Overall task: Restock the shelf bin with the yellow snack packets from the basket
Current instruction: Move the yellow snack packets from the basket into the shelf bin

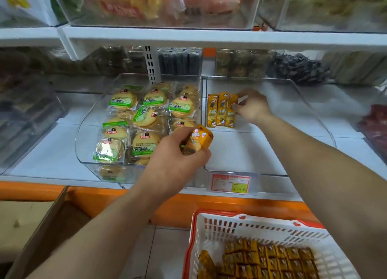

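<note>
- Judging by the glossy film and slim shape, the yellow snack packets are taken to be light, a little soft and slippery. A loose squeeze is likely to let a bunch fan apart.
- A small bunch of packets [198, 141] is gripped by the left hand [178, 153], with the fingers curled round its middle and the thumb side uppermost. It is held just over the front left edge of the shelf bin [247, 151].
- The right hand [252, 108] is reached deep into the bin with its fingers bent. The fingertips appear to pinch the upper edge of the rightmost packet in the row of three [222, 110].
- That row is laid side by side in the bin's 11 o'clock corner, touching the left wall. The bin floor toward 3 and 5 o'clock is bare.
- Many more packets [272, 260] are packed in tight rows in the basket [261, 222], which is seen at 5 o'clock of the view, below the shelf.
- A grip across the long flat faces, near mid-length, is judged best for a bunch. A single packet is better steered by a pinch at its sealed end.
- The contents may be brittle, so hard squeezing is to be avoided.
- The round biscuits [142, 119] in the neighbouring bin at 9 o'clock are not part of the job.
</note>
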